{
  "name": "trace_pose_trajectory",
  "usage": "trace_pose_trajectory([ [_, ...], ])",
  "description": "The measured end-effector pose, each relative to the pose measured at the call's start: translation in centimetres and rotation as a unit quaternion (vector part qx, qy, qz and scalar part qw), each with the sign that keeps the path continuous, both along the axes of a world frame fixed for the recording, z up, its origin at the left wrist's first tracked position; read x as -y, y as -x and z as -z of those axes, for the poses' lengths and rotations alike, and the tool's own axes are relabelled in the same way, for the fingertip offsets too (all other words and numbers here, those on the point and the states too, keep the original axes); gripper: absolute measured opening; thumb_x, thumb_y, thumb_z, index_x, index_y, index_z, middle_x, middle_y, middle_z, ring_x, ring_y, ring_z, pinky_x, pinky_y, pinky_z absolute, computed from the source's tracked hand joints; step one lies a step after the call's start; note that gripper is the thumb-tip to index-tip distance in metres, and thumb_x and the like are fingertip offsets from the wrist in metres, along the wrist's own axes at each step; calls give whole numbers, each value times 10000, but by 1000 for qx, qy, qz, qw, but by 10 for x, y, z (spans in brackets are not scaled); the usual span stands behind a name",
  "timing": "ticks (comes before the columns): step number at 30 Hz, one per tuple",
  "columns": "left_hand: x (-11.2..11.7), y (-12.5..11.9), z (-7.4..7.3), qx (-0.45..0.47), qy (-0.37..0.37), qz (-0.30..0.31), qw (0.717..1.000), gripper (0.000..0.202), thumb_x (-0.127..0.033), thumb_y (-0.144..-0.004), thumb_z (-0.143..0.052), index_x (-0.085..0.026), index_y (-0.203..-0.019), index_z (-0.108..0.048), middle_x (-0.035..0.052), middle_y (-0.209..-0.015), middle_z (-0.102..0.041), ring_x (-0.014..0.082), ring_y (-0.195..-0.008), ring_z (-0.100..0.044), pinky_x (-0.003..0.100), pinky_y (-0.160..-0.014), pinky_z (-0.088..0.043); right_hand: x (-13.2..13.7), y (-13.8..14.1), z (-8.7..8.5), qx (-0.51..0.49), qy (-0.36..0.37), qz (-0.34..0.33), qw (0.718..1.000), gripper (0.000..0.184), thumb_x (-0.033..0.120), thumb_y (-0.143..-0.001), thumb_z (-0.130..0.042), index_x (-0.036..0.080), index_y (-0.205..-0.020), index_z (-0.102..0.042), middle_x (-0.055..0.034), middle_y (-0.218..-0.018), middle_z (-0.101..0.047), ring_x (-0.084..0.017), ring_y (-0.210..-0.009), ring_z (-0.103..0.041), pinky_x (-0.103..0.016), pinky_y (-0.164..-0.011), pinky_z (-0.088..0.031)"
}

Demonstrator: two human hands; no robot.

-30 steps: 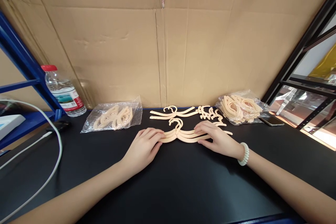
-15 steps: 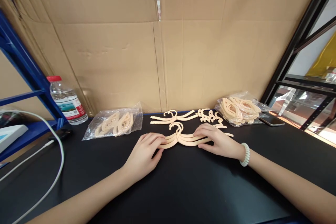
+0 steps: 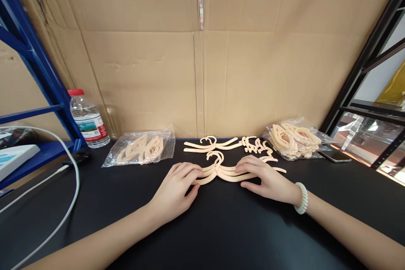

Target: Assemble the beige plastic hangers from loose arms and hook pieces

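Note:
A small stack of cream plastic clothes hangers (image 3: 232, 178) lies on the black table in front of me, hooks pointing away. My left hand (image 3: 173, 192) is closed round their left ends, fingers on top and thumb at the near edge. On the right arms of the stack, my right hand (image 3: 271, 182) has its fingers curled over the top and its thumb low at the near side. Both hands cover part of the hangers. Just behind lie more cream hangers (image 3: 207, 149), beside a cluster of small curved cream pieces (image 3: 253, 145).
Clear plastic bags of cream parts lie on both sides: a left bag (image 3: 139, 152) and a fuller right bag (image 3: 294, 141). A phone (image 3: 336, 155) sits by the right bag. A water bottle (image 3: 90, 122) and white cable (image 3: 76, 177) are left. Cardboard (image 3: 142, 71) walls the back.
The view has tilted up slightly and shifted, so everything appears a little further right. My hands stay on the hangers; the right thumb sits slightly further from their near edge.

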State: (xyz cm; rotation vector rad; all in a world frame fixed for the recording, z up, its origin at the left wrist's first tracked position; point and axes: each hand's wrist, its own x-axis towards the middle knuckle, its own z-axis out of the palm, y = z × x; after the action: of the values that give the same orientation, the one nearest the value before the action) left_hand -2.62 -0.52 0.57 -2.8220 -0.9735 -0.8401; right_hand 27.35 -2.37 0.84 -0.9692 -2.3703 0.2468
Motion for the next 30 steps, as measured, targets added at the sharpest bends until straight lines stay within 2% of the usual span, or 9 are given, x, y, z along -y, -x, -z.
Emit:
trace_pose_trajectory([
  [14,-1,-1,3,-9,-14,4,1000,238,-123,-865,-476,-228,-1057,-569,44,-1121,-649,214,-1053,-586,399,-938,-439,0,3,6,-16,-18,-4,1000,188,170,-876,-602,212,-1058,-625,-89,-1074,-633,-231,-1032,-558,-415,-916,-489],
  [30,3,-1,-1,6,-7,13,1000,299,-98,-844,-467,-239,-1091,-560,43,-1106,-665,213,-1050,-602,393,-937,-455,0,8,8,3,-45,0,999,167,146,-883,-563,206,-1029,-617,-93,-1051,-641,-230,-996,-583,-414,-895,-494],
])
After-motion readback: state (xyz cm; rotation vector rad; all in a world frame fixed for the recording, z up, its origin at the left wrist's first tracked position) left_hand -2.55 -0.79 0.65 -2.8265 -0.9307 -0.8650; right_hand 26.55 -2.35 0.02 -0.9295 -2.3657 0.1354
